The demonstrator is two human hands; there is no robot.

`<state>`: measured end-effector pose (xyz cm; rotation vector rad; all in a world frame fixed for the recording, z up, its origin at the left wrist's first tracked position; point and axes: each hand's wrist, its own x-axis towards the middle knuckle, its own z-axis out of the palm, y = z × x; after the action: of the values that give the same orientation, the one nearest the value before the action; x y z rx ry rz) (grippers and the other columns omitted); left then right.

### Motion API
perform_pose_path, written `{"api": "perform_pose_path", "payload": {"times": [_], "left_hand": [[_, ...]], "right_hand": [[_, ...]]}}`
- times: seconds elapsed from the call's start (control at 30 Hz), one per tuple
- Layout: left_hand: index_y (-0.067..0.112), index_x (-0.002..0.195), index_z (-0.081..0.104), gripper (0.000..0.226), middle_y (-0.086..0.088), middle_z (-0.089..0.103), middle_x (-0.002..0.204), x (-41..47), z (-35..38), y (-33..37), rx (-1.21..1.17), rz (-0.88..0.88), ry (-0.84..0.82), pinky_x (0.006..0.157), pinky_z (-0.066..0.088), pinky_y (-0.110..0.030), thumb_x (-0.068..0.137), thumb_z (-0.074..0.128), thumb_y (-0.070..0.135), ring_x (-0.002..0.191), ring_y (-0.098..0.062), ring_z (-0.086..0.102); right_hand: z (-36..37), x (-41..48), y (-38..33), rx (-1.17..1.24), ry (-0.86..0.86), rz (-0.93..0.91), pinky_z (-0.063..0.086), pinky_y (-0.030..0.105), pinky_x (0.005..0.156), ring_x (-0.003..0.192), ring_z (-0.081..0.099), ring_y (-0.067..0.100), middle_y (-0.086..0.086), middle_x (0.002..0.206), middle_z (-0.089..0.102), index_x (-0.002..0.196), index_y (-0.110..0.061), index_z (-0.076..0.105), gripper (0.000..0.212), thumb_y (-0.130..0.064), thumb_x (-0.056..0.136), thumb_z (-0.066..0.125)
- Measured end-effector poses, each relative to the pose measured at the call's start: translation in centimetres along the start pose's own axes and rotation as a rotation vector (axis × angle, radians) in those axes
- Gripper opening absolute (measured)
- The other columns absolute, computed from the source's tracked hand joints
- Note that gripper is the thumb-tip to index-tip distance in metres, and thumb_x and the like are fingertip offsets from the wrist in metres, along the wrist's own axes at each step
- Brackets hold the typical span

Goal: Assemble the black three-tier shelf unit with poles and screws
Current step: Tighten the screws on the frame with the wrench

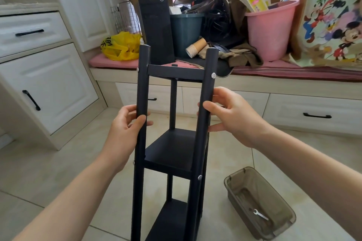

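Note:
The black shelf unit [172, 152] stands upright on the tiled floor in front of me, with three black boards fixed between round black poles by silver screws [213, 74]. My left hand [125, 129] grips the near left pole [142, 92] between the top and middle boards, thumb across its front. My right hand [233, 115] holds the near right pole [206, 103] at the same height, thumb on the front and fingers behind it. The poles' lower ends run out of view.
A smoky plastic tray [274, 227] with a small silver wrench [260, 215] lies on the floor at the right. Behind the unit is a window seat crowded with a black computer tower [156, 25], a pink bucket [272, 29], boxes and a yellow bag. White cabinets stand left.

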<state>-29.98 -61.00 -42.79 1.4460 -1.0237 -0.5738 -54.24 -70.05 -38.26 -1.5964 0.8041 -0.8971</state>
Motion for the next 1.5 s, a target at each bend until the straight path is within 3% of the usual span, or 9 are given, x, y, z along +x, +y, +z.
{"api": "perform_pose_path", "payload": {"times": [0.37, 0.47, 0.57, 0.67, 0.8, 0.93, 1.13, 1.3, 1.5], "left_hand": [[0.032, 0.118, 0.055, 0.018, 0.007, 0.073, 0.096, -0.2, 3.3, -0.4, -0.222, -0.045, 0.076, 0.08, 0.049, -0.031, 0.106, 0.051, 0.018, 0.083, -0.007, 0.069], [0.029, 0.121, 0.054, 0.02, 0.003, 0.07, 0.109, -0.1, 3.8, 0.0, -0.232, -0.085, 0.06, 0.081, 0.049, -0.029, 0.106, 0.05, 0.016, 0.092, -0.01, 0.068], [0.03, 0.122, 0.055, 0.023, 0.012, 0.062, 0.118, -0.5, 3.8, 0.4, -0.044, 0.047, 0.181, 0.076, 0.049, -0.012, 0.103, 0.056, 0.017, 0.108, -0.007, 0.061], [0.029, 0.113, 0.058, 0.02, 0.015, 0.062, 0.11, -2.0, 4.1, 1.3, 0.017, 0.245, 0.299, 0.082, 0.049, -0.013, 0.098, 0.064, 0.017, 0.105, -0.005, 0.061], [0.03, 0.109, 0.063, 0.018, 0.022, 0.067, 0.103, -4.1, 6.7, 1.5, -0.043, 0.083, -0.056, 0.081, 0.049, -0.011, 0.093, 0.071, 0.024, 0.098, 0.004, 0.064], [0.033, 0.116, 0.061, 0.023, 0.015, 0.072, 0.108, -5.1, 8.8, 1.0, -0.148, -0.11, -0.335, 0.088, 0.058, -0.028, 0.095, 0.068, 0.033, 0.104, -0.006, 0.07], [0.035, 0.113, 0.059, 0.019, 0.0, 0.073, 0.097, -4.3, 9.4, 0.9, -0.186, -0.09, -0.375, 0.079, 0.063, -0.03, 0.1, 0.062, 0.022, 0.093, -0.017, 0.075], [0.048, 0.103, 0.061, 0.023, 0.003, 0.073, 0.097, -3.3, 9.2, 0.5, -0.177, -0.076, -0.373, 0.079, 0.063, -0.035, 0.101, 0.059, 0.025, 0.093, -0.017, 0.075], [0.034, 0.115, 0.058, 0.015, 0.007, 0.073, 0.096, -2.4, 9.1, 0.3, -0.166, -0.064, -0.384, 0.077, 0.064, -0.038, 0.102, 0.058, 0.026, 0.092, -0.017, 0.075]], "right_hand": [[-1.2, 0.4, -0.7, -0.076, 0.032, -0.071, 0.063, 0.042, 0.07, 0.098, 0.071, 0.019, 0.004, 0.113, 0.064, 0.112, -0.027, 0.062, 0.018, -0.015, 0.099, 0.057], [-1.1, 0.5, -1.1, -0.064, 0.044, -0.076, 0.063, 0.041, 0.069, 0.095, 0.072, 0.017, 0.004, 0.113, 0.064, 0.112, -0.025, 0.062, 0.019, -0.013, 0.1, 0.056], [-1.2, 0.6, -1.3, -0.078, 0.044, -0.072, 0.063, 0.04, 0.07, 0.095, 0.072, 0.017, 0.005, 0.115, 0.063, 0.116, -0.023, 0.062, 0.019, -0.013, 0.1, 0.056], [-1.2, 0.7, -1.4, -0.093, 0.001, -0.079, 0.062, 0.034, 0.068, 0.094, 0.073, 0.017, 0.005, 0.114, 0.065, 0.117, -0.022, 0.061, 0.02, -0.013, 0.1, 0.057], [-0.6, 1.1, -1.9, -0.095, -0.044, -0.097, 0.06, 0.026, 0.063, 0.089, 0.073, 0.011, 0.002, 0.107, 0.068, 0.113, -0.028, 0.06, 0.023, -0.013, 0.096, 0.063], [0.0, 1.6, -2.7, -0.223, -0.051, -0.108, 0.062, 0.028, 0.068, 0.088, 0.072, 0.011, -0.003, 0.101, 0.069, 0.11, -0.03, 0.057, 0.025, -0.017, 0.092, 0.068], [-0.2, 1.9, -2.8, -0.303, -0.06, -0.095, 0.055, 0.018, 0.073, 0.083, 0.072, 0.001, -0.01, 0.087, 0.075, 0.105, -0.028, 0.06, 0.011, -0.026, 0.095, 0.064], [-3.2, 1.8, 0.7, -0.307, -0.004, 0.114, 0.058, 0.039, 0.087, 0.084, 0.073, 0.005, -0.008, 0.09, 0.077, 0.105, -0.02, 0.067, 0.017, -0.033, 0.1, 0.057], [-6.3, 0.9, 9.5, -0.446, -0.023, 0.424, 0.059, 0.039, 0.084, 0.086, 0.073, 0.009, -0.004, 0.09, 0.076, 0.105, -0.017, 0.064, 0.018, -0.032, 0.101, 0.055]]}}
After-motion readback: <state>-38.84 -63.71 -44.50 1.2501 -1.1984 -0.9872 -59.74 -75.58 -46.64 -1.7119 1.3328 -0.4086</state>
